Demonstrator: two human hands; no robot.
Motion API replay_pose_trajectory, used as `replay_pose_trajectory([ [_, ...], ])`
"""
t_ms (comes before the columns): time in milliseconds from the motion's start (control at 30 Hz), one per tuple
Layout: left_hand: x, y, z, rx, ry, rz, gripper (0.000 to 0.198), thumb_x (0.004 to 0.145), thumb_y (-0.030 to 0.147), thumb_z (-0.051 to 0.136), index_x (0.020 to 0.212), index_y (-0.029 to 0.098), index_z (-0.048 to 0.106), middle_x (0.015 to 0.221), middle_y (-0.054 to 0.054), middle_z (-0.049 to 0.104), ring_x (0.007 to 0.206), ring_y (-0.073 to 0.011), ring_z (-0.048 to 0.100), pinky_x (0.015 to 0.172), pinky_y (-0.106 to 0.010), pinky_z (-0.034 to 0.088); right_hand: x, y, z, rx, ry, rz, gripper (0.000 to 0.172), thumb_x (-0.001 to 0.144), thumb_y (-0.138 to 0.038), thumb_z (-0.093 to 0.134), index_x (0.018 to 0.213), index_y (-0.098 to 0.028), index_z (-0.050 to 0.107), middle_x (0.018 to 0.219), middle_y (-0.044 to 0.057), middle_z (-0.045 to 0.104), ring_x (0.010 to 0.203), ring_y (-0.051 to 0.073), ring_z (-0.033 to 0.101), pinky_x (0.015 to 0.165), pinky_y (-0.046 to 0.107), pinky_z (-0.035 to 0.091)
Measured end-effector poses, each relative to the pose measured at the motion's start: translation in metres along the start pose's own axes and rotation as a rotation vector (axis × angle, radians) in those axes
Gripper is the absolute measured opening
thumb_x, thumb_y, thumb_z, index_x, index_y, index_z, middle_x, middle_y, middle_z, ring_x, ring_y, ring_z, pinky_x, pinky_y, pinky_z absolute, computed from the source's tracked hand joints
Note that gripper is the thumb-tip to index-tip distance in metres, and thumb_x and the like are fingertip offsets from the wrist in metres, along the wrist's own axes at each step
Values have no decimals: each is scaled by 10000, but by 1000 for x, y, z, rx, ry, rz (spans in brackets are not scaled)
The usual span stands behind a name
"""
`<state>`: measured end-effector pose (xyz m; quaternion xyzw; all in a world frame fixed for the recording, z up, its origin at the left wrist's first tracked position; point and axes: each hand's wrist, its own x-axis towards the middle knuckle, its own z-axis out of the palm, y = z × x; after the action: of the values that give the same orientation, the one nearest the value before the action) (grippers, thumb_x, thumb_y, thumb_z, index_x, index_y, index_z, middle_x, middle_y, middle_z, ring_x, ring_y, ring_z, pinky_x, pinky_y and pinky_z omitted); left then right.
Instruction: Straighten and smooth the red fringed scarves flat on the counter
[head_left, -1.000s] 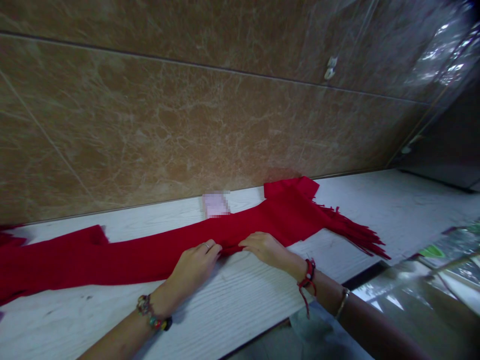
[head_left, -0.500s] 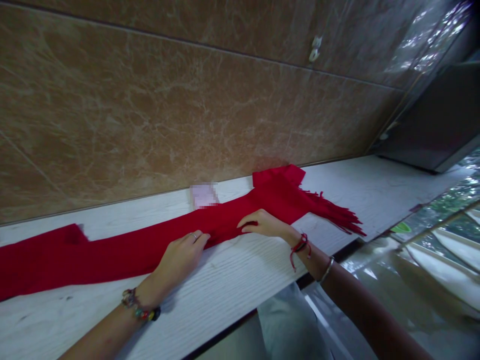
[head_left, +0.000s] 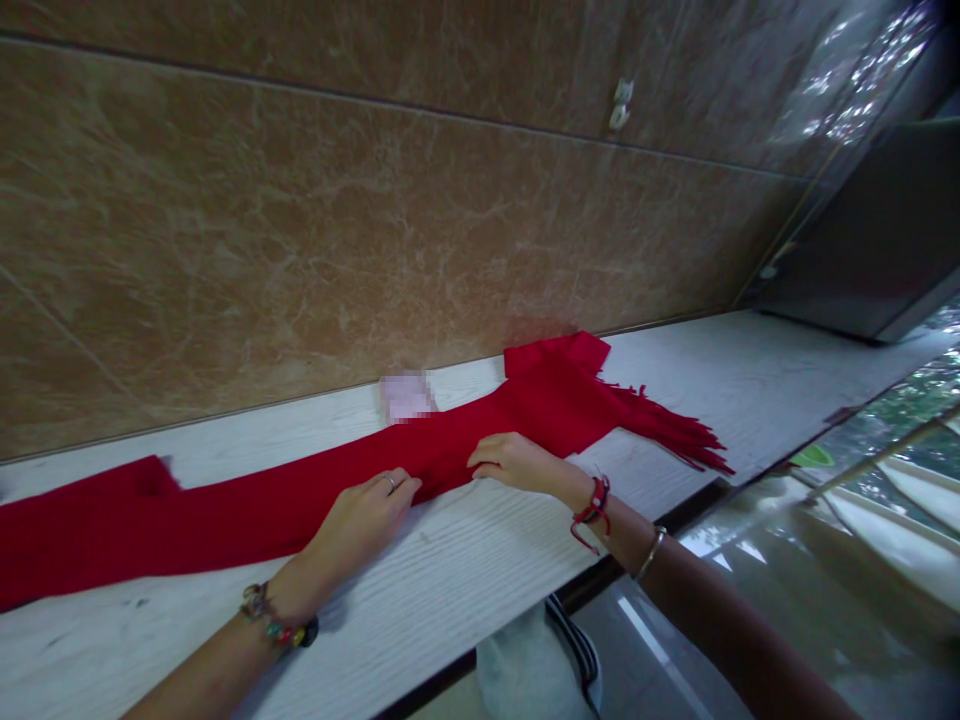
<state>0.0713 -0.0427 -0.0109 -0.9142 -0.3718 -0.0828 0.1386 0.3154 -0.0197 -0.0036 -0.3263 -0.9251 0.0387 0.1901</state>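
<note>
A long red scarf lies folded lengthwise across the white wood-grain surface, its fringe spread out toward the right. My left hand, with a ring and a beaded bracelet, has its fingers curled onto the scarf's near edge around the middle. A short way to the right, my right hand pinches that same near edge between thumb and fingers. Red cord and a bangle circle the right wrist. A small gap separates the two hands. At the left, a corner of the scarf is turned up toward the wall.
Behind the white table rises a brown marble-tiled wall with a small white hook. A blurred pale pink square lies beside the scarf. A dark box-like cabinet stands at the far right, with a green bowl below it.
The right hand has shifted slightly left and down along the scarf's edge. The left hand stays nearly in place. Below the table edge, my legs have moved and a dark stripe shows.
</note>
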Motion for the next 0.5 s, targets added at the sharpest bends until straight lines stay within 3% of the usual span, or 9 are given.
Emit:
replay_pose_trajectory([
  [200, -12, 7, -1, 32, -43, 65, 283, 796, 39, 403, 992, 168, 560, 968, -87, 614, 874, -192, 585, 717, -305, 495, -20, -11, 7, -214, -20, -150, 167, 852, -136, 465, 939, -126, 607, 836, 72, 633, 820, 156, 554, 744, 281, 441],
  [400, -12, 12, -1, 38, -45, 37, 277, 777, 11, 408, 936, 170, 570, 944, -84, 620, 849, -187, 591, 721, -300, 485, -21, -19, 11, -191, 160, -120, 200, 870, -136, 419, 987, -131, 580, 881, 77, 610, 820, 155, 538, 739, 277, 450],
  [500, -8, 15, -3, 38, -30, 24, 225, 767, 53, 457, 929, 159, 571, 925, -92, 619, 824, -200, 593, 695, -306, 493, -15, -23, 14, -209, 173, -82, 157, 838, -140, 481, 952, -150, 589, 861, 61, 604, 805, 165, 537, 737, 289, 449],
])
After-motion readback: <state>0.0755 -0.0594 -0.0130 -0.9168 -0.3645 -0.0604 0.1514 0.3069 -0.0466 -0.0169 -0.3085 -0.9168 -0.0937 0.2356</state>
